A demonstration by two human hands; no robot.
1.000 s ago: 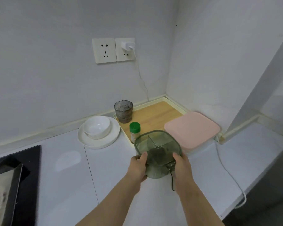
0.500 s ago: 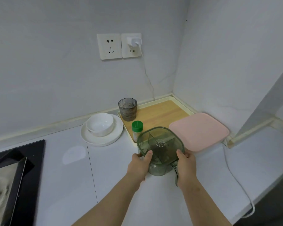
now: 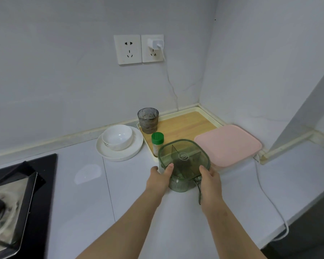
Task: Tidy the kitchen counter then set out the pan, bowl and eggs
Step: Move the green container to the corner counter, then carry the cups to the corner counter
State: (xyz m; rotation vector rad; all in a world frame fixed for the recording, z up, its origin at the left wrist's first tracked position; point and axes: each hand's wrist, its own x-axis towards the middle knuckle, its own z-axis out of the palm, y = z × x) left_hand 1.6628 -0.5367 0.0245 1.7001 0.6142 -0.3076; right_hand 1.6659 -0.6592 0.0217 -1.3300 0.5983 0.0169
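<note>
A translucent green container (image 3: 183,157) with inner dividers is held over the white counter (image 3: 79,202), just in front of the wooden tray (image 3: 185,124). My left hand (image 3: 160,176) grips its left side with the thumb over the rim. My right hand (image 3: 209,179) grips its right side the same way. A white bowl (image 3: 117,137) sits on a white plate (image 3: 120,154) to the left of the tray.
On the tray stand a dark patterned glass (image 3: 148,120) and a green-capped spice jar (image 3: 157,143). A pink-lidded box (image 3: 228,144) lies to the right. A white cable (image 3: 269,199) runs from the wall plug across the counter. A black stove (image 3: 21,202) sits at left.
Both hands have carried the green container a little forward, toward the tray. The camera view has shifted slightly.
</note>
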